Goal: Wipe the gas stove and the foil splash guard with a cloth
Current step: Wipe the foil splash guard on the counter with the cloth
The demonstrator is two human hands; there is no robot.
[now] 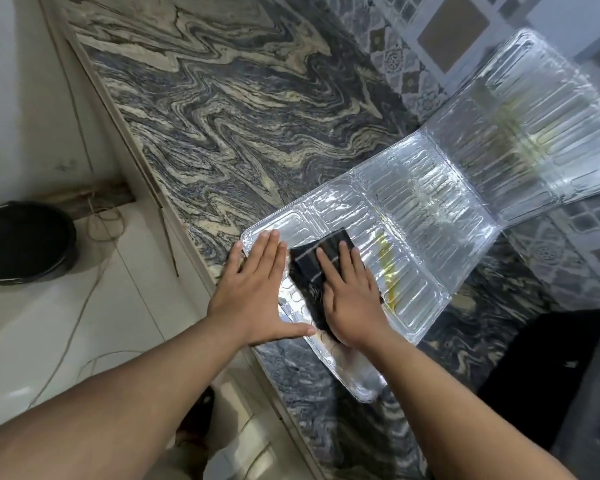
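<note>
The foil splash guard [430,216] lies unfolded across the marbled counter, its far panel leaning up against the tiled wall. Yellow grease streaks mark its near panel to the right of my hands. A black cloth [309,268] lies flat on the near panel. My right hand [350,296] presses flat on the cloth, fingers extended. My left hand [257,289] lies flat, fingers together, on the foil's left edge and the counter beside the cloth. The gas stove shows only as a dark shape [534,375] at the lower right.
The grey marbled counter [222,116] stretches away to the upper left. Its front edge runs diagonally, with a white tiled floor below. A black bucket [21,240] and a thin cord sit on the floor at left. Patterned wall tiles [413,46] rise behind the foil.
</note>
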